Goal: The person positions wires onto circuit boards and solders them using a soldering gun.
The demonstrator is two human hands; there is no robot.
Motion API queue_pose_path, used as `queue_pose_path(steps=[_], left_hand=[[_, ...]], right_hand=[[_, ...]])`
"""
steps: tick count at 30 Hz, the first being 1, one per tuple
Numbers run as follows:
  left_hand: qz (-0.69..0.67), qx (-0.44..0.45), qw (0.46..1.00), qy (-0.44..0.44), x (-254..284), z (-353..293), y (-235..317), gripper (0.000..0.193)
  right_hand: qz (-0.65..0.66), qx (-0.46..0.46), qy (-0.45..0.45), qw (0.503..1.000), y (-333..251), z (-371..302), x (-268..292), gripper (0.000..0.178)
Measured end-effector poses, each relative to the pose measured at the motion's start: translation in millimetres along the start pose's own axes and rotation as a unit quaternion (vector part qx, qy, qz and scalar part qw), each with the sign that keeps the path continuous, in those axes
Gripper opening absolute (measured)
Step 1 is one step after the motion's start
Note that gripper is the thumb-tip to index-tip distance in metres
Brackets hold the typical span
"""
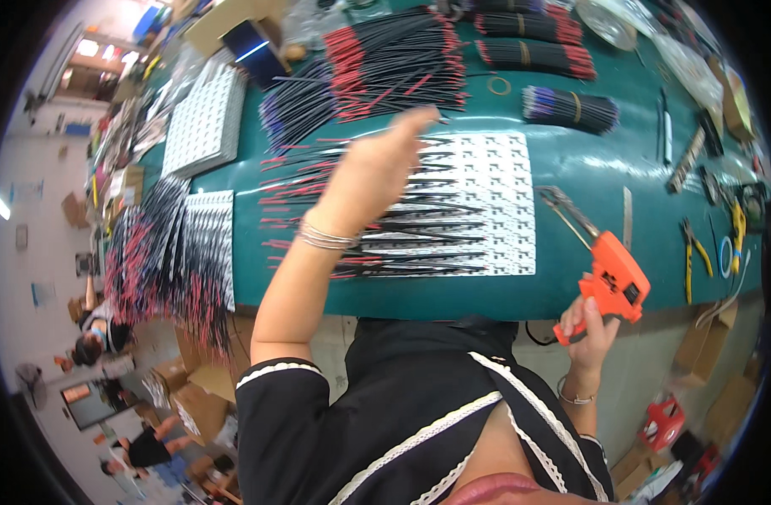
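Observation:
My left hand (373,177) reaches over a white board (499,215) printed with rows of small dark marks. Its fingers are drawn together in front of a pile of black wires with red ends (402,63); a tiny dark tip shows at the fingertips, too small to name. Black wires (427,240) with red tips lie in rows across the board's left part, some hidden under my forearm. At the table's front edge my right hand (589,332) grips an orange soldering gun (618,273). The gun's metal tip points up and left, beside the board's right edge.
Purple-ended wires (297,105) and tied wire bundles (570,109) lie at the back. A stack of white boards (204,122) stands at the left, near a wired board (210,244) with wires hanging off the edge. Yellow-handled pliers (697,252) and a metal ruler (628,215) lie right.

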State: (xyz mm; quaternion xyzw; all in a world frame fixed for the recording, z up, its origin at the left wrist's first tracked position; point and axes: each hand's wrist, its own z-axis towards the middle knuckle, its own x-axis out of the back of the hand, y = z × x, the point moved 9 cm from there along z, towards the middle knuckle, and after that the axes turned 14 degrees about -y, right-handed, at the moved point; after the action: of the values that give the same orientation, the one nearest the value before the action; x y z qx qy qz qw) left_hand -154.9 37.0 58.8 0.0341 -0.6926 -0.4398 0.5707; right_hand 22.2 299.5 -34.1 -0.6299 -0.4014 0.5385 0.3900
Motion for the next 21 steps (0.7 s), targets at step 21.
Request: queue_pose_path(steps=[21], left_hand=[[-0.048, 0.109, 0.779, 0.616, 131, -226, -149, 0.019]], right_hand=[[-0.012, 0.048, -0.011, 0.999, -18, 16, -9, 0.033]])
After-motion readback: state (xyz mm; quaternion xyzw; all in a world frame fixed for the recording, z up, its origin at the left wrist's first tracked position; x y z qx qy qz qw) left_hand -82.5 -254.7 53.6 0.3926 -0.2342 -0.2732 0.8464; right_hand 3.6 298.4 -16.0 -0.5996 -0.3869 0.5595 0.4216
